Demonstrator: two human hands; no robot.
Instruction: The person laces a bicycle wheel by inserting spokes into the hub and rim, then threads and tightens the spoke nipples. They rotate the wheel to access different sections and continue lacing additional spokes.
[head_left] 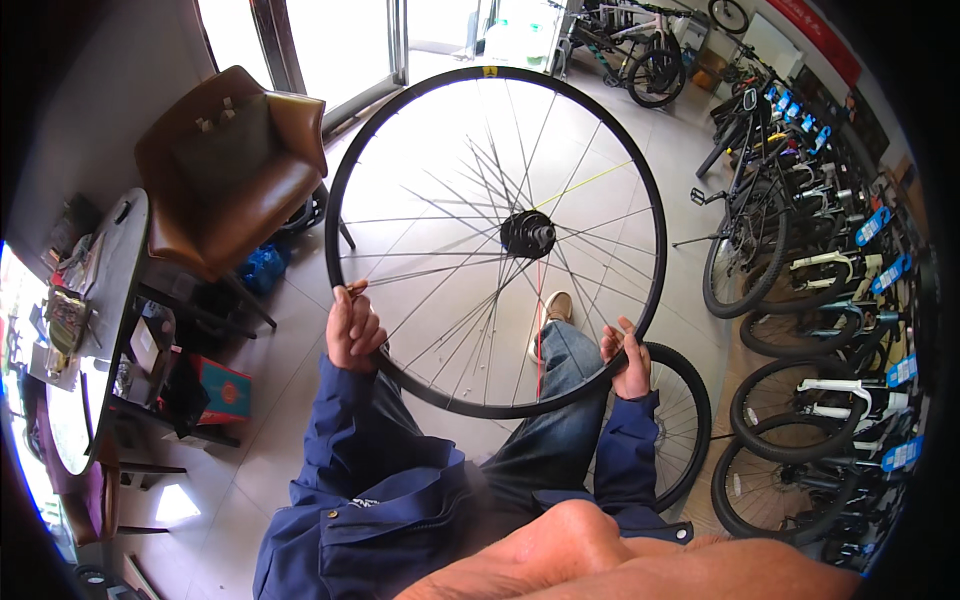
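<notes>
Bicycle wheel [497, 240], bare of tyre, is held out upright above the tiled floor [420, 130], left hand [352, 328] and right hand [630, 358] each closed on the lower rim, well apart. It looks light and stiff; the rim offers the safest hold, the thin spokes the weakest. A small cardboard box [222, 388] sits under the table [118, 270], contents unseen.
</notes>
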